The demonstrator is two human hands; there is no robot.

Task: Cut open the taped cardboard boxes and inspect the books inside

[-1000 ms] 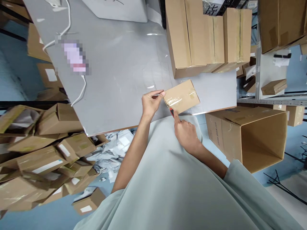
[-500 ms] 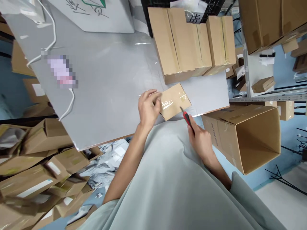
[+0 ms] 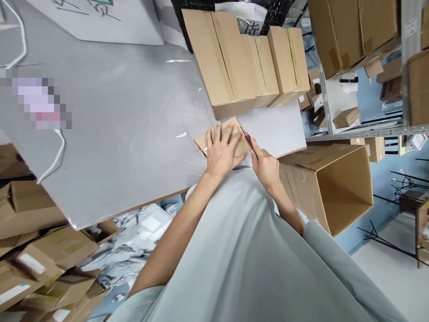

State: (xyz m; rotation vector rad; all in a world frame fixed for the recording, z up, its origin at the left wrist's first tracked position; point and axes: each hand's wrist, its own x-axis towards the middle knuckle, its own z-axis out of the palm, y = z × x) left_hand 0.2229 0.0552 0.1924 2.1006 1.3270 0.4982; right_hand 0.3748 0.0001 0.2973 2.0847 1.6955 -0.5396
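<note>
A small taped cardboard box [image 3: 201, 142] lies near the front edge of the grey table [image 3: 134, 134]. My left hand [image 3: 221, 150] rests on top of it, fingers spread, covering most of its upper face. In my right hand [image 3: 266, 166] is a red and black utility knife [image 3: 248, 141], gripped by its handle. The knife's tip reaches the box's right end; whether the blade has gone into the tape or cardboard is too small to tell.
Behind the box stand several closed cardboard boxes [image 3: 231, 62]. A large open carton [image 3: 345, 188] is beyond the table's right edge. A blurred phone-like item with a white cable [image 3: 55, 156] lies left. Piled boxes [image 3: 60, 248] fill the lower left; a shelf [image 3: 355, 131] stands right.
My left hand has gone from holding the box's left end to lying flat on top. The knife has moved up to the box's right end. The view has shifted to the right.
</note>
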